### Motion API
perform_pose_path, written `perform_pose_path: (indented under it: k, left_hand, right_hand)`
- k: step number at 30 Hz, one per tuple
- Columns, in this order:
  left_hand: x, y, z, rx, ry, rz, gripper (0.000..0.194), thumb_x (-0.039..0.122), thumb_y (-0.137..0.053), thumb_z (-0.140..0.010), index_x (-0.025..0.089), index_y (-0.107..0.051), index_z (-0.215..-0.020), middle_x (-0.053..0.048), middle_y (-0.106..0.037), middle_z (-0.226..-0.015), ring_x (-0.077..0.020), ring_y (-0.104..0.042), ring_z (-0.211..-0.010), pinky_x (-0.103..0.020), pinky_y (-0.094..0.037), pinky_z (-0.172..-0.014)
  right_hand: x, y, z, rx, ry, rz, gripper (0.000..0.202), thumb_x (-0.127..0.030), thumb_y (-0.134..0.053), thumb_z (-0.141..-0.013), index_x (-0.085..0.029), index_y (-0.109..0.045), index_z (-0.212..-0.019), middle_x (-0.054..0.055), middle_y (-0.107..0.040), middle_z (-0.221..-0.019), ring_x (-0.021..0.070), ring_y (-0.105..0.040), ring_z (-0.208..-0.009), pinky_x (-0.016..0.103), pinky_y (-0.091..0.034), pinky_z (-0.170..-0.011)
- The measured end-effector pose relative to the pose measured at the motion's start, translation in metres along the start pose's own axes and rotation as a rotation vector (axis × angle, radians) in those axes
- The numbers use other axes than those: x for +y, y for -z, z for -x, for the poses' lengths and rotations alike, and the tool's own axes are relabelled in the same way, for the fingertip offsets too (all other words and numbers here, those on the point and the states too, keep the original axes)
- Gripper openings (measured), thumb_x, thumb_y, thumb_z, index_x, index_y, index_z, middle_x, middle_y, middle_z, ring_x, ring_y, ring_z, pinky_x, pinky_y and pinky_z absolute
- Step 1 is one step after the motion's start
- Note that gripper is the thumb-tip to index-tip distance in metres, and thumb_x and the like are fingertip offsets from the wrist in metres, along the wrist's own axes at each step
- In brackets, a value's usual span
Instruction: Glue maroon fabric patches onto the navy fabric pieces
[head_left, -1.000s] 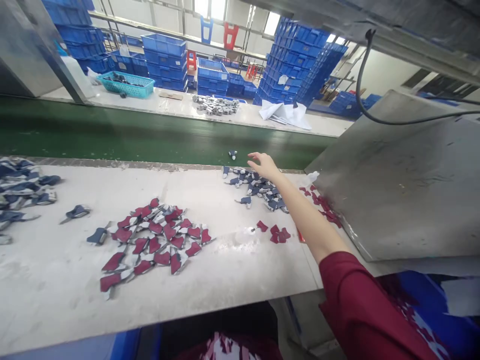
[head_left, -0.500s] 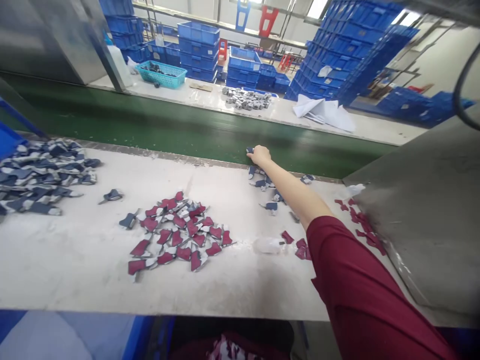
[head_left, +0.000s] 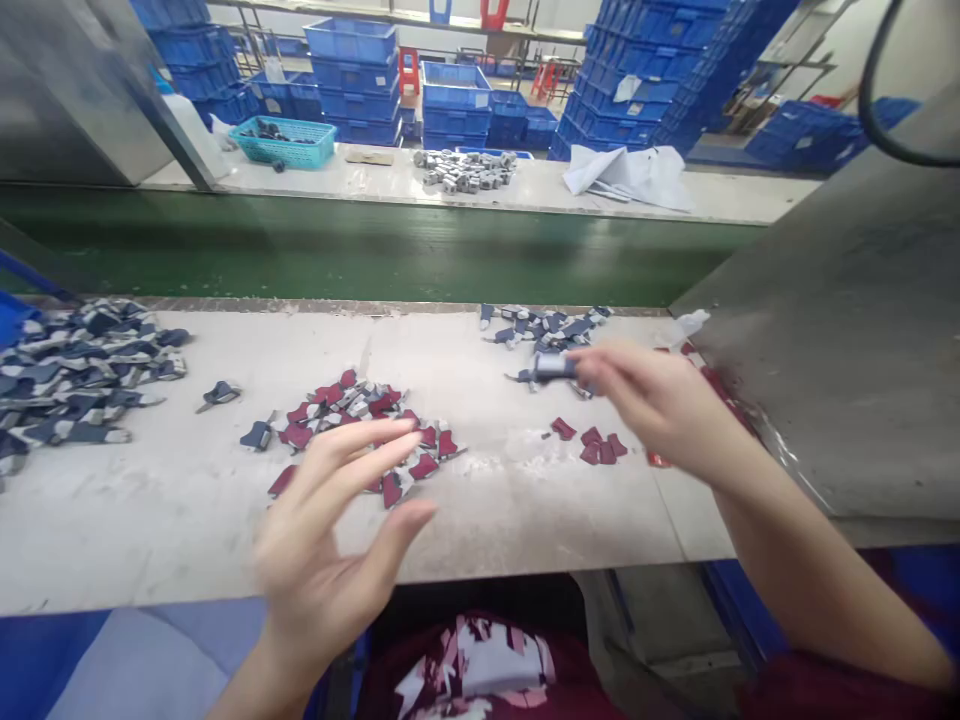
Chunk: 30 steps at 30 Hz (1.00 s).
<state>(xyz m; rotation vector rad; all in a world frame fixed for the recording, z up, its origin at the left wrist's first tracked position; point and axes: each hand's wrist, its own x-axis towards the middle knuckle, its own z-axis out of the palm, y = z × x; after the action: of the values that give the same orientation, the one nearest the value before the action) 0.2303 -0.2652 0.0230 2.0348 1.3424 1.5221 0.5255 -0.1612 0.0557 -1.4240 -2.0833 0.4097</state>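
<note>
Held piece: a navy-and-pale piece, blurred, is showing just nearer than the far navy pile; its height over the table is hard to tell.
Right hand: the right hand is pinching the piece's right end between thumb and fingertips, the piece pointing left.
Left hand: the left hand is reaching over the table's near edge, thumb spread away from the fingers, nothing showing in its grasp.
Red-faced pile: the pile is lying partly hidden behind the left fingers; contact is unclear.
Room between: a stretch of white worktable is separating this pile from the loose red pieces on the right.
Left side: two stray navy pieces are lying between the red-faced pile and a large navy pile.
Right edge: a metal panel is closing off the table, red scraps lying along its foot.
Far edge: a green belt is running just beyond the table, a white shelf bordering its far side.
</note>
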Motion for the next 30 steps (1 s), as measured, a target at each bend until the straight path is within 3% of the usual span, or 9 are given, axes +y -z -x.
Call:
perform_pose_path:
  k: [4,9,12,15,18,21,24,27,30]
  left_hand:
    - [0.004,-0.049,-0.032,-0.253,-0.075,0.164,0.029,0.023,-0.074,-0.088,0.024,-0.074,-0.117,-0.007,-0.077,-0.112,-0.0229,-0.073,-0.099,-0.034,-0.059,-0.089]
    - [0.001,-0.069,-0.013,-0.566,0.274,0.468,0.033,0.018,-0.069,-0.089,0.024,-0.074,-0.121,-0.003,-0.080,-0.100,-0.0193,-0.076,-0.080,-0.028,-0.063,-0.077]
    - [-0.012,-0.076,0.014,-0.517,0.502,0.581,0.032,0.022,-0.073,-0.083,0.021,-0.076,-0.114,-0.006,-0.080,-0.103,-0.0221,-0.076,-0.084,-0.030,-0.065,-0.077]
    - [-0.029,-0.082,0.043,-0.409,0.675,0.556,0.020,0.024,-0.075,-0.079,0.017,-0.079,-0.097,-0.008,-0.080,-0.095,-0.0227,-0.077,-0.082,-0.031,-0.065,-0.076]
    - [-0.041,-0.084,0.067,-0.319,0.767,0.489,0.014,0.023,-0.077,-0.076,0.016,-0.078,-0.088,-0.007,-0.080,-0.090,-0.0234,-0.078,-0.081,-0.031,-0.065,-0.077]
    - [-0.046,-0.086,0.079,-0.302,0.724,0.385,0.016,0.021,-0.075,-0.078,0.017,-0.077,-0.093,-0.006,-0.081,-0.089,-0.0230,-0.078,-0.080,-0.031,-0.063,-0.077]
    - [-0.047,-0.089,0.080,-0.313,0.531,0.230,0.013,0.019,-0.072,-0.083,0.020,-0.078,-0.095,-0.005,-0.081,-0.091,-0.0215,-0.077,-0.079,-0.031,-0.062,-0.077]
    - [-0.046,-0.094,0.075,-0.295,0.344,0.101,0.009,0.020,-0.072,-0.085,0.021,-0.077,-0.093,-0.005,-0.080,-0.090,-0.0217,-0.075,-0.082,-0.033,-0.060,-0.079]
    - [-0.048,-0.100,0.070,-0.263,0.256,0.032,0.008,0.020,-0.074,-0.085,0.021,-0.077,-0.093,-0.006,-0.079,-0.091,-0.0231,-0.073,-0.090,-0.036,-0.060,-0.084]
  right_hand:
    - [-0.041,-0.012,0.052,-0.131,0.314,-0.026,0.030,-0.036,-0.047,-0.104,-0.021,-0.068,-0.090,0.004,-0.068,-0.081,0.0168,-0.063,-0.077,0.028,-0.050,-0.069]
    - [-0.047,-0.050,0.063,0.012,0.281,-0.195,0.021,-0.031,-0.052,-0.102,-0.019,-0.063,-0.090,0.002,-0.068,-0.079,0.0142,-0.064,-0.073,0.025,-0.051,-0.067]
    - [-0.035,-0.069,0.079,0.217,0.205,-0.234,0.012,-0.029,-0.057,-0.100,-0.019,-0.063,-0.096,0.003,-0.067,-0.084,0.0150,-0.064,-0.076,0.027,-0.053,-0.068]
    - [-0.016,-0.087,0.104,0.461,0.006,-0.118,0.012,-0.033,-0.065,-0.094,-0.022,-0.069,-0.096,0.010,-0.063,-0.106,0.0239,-0.061,-0.103,0.038,-0.055,-0.083]
    - [0.002,-0.109,0.121,0.316,-0.108,-0.075,0.018,-0.039,-0.065,-0.092,-0.027,-0.076,-0.098,0.012,-0.047,-0.141,0.0350,-0.042,-0.135,0.053,-0.050,-0.098]
    - [0.013,-0.130,0.123,0.124,-0.089,-0.064,0.025,-0.043,-0.065,-0.092,-0.034,-0.076,-0.113,0.009,-0.035,-0.152,0.0403,-0.019,-0.148,0.064,-0.038,-0.111]
    - [0.019,-0.144,0.117,0.125,-0.049,-0.079,0.034,-0.040,-0.065,-0.093,-0.032,-0.070,-0.126,0.013,-0.046,-0.139,0.0374,-0.029,-0.143,0.062,-0.040,-0.110]
    - [0.021,-0.147,0.118,0.294,-0.030,-0.137,0.041,-0.033,-0.067,-0.091,-0.029,-0.064,-0.131,0.010,-0.060,-0.109,0.0282,-0.056,-0.115,0.049,-0.054,-0.097]
    - [0.019,-0.148,0.131,0.629,-0.037,-0.194,0.044,-0.031,-0.075,-0.085,-0.029,-0.063,-0.127,0.003,-0.066,-0.094,0.0204,-0.066,-0.087,0.037,-0.060,-0.080]
